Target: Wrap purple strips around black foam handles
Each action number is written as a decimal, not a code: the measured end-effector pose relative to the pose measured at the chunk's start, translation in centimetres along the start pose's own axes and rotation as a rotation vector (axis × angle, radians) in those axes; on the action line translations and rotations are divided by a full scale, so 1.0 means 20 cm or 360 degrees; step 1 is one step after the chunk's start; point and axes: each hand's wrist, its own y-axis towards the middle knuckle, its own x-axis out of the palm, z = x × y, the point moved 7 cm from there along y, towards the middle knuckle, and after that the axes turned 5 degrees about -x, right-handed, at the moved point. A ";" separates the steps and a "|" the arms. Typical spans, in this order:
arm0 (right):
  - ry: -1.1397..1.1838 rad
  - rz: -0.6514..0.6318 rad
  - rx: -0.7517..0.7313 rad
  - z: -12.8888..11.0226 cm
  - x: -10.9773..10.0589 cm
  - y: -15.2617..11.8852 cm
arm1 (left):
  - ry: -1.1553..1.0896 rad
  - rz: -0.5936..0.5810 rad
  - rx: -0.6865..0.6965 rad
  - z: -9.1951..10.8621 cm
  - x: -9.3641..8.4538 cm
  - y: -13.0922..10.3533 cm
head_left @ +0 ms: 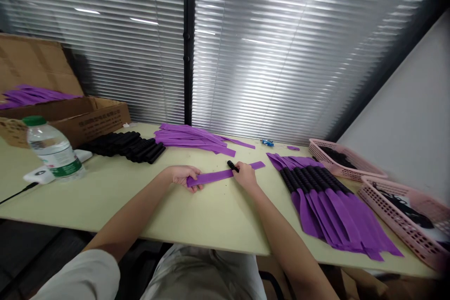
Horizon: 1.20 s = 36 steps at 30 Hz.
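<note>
1 purple strip (213, 177) spans the gap between the 2 hands, which are set apart above the table (211, 225). The left hand (185, 178) pinches one end; the right hand (245, 176) grasps a black tube (231, 165) at the strip, though whether the strip passes through it cannot be told. Right of the hands, a row of sleeved strips (337, 211) appears done. Judged as remaining: the current piece, loose strips (191, 138) beyond the hands, and a pile of tubes (124, 145) beyond the left forearm.
</note>
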 end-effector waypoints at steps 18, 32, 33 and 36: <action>0.0093 -0.0048 -0.0306 -0.34 0.07 -0.10 | 0.0697 0.0690 0.0114 0.08 -0.10 -0.04; 0.0071 -0.0001 -0.0229 -0.24 0.07 -0.08 | 0.1456 0.1284 0.1112 0.29 0.16 -0.08; 0.0068 0.0005 -0.0239 -0.25 0.06 -0.08 | 0.1483 0.1213 0.1235 0.29 0.23 -0.07; 0.0070 0.0004 -0.0257 -0.27 0.06 -0.09 | 0.1495 0.1062 0.1309 0.27 0.36 -0.01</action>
